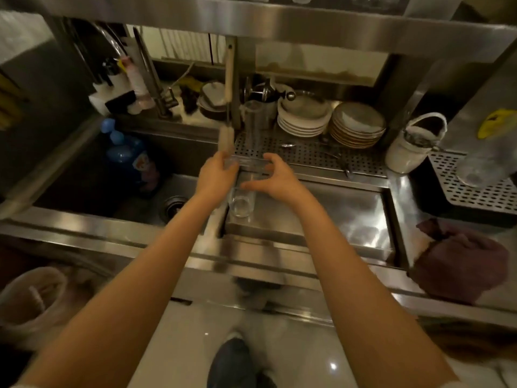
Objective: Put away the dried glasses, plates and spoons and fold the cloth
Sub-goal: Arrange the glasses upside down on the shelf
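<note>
Glasses point(241, 204) (blurred) sit gripped by left hand point(216, 177) and right hand point(275, 179).

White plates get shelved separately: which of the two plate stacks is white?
The left stack, beside the tall upright glass, is white. The right stack, nearer the white pail, has tan-brown edges.

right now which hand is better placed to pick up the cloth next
Right. The maroon cloth lies crumpled at the far right, on the right hand's side; the left hand would have to cross over. Both are on the glasses now.
</note>
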